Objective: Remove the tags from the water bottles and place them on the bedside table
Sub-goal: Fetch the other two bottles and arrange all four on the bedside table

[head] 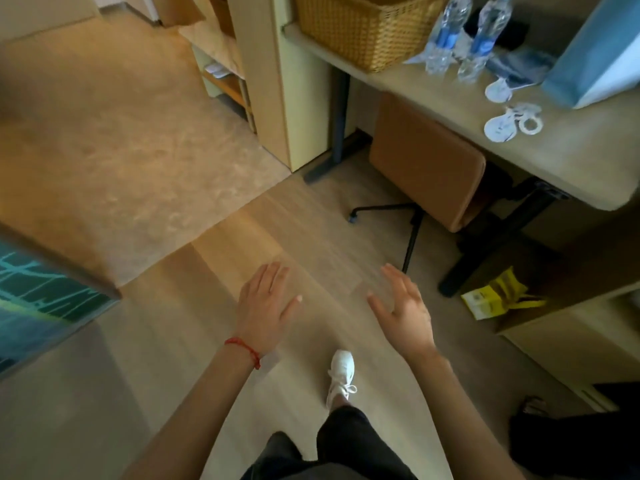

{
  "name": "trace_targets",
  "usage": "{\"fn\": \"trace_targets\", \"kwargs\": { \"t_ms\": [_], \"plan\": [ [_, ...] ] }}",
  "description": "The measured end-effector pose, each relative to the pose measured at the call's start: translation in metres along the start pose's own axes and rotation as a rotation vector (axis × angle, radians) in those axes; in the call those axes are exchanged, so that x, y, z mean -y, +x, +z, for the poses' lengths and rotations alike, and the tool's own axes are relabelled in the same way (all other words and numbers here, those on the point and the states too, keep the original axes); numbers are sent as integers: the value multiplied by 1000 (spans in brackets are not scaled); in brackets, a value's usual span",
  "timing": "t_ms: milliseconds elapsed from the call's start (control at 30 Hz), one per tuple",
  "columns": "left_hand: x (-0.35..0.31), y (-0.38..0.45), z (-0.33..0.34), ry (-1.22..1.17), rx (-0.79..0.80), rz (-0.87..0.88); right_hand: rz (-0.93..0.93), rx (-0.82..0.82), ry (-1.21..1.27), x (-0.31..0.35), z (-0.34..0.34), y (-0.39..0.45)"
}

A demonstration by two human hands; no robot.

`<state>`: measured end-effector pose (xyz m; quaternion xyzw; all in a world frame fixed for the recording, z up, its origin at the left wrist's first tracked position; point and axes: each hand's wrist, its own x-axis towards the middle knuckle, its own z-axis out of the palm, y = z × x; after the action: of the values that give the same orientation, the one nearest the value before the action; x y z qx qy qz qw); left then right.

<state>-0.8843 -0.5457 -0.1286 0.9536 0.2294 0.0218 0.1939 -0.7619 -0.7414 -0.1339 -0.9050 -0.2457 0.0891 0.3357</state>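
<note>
Two clear water bottles with blue labels, one (446, 32) left of the other (485, 39), stand on a light desk (571, 157) at the upper right. White round tags lie on that desk nearer its front: one tag (498, 90) close to the bottles and a small pile of tags (512, 122) further forward. My left hand (265, 304), with a red string at the wrist, and my right hand (405, 306) hover over the wooden floor, far below and left of the desk. Both hands hold nothing and their fingers are spread.
A wicker basket (363, 29) sits left of the bottles and a blue-and-white bag (595, 60) right of them. A tan chair (426, 164) is tucked under the desk. A yellow bag (498, 299) lies on the floor; my white shoe (341, 374) steps forward.
</note>
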Motion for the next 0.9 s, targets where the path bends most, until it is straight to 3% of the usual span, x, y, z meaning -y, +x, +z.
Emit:
{"fn": "trace_targets", "kwargs": {
  "t_ms": [400, 900],
  "plan": [
    [-84, 239, -10, -18, -12, 217, 134, -180, 45, -63, -73, 205],
    [-140, 543, -2, -47, 33, 433, 309, -349, 25, -106, -115, 452]
  ]
}}
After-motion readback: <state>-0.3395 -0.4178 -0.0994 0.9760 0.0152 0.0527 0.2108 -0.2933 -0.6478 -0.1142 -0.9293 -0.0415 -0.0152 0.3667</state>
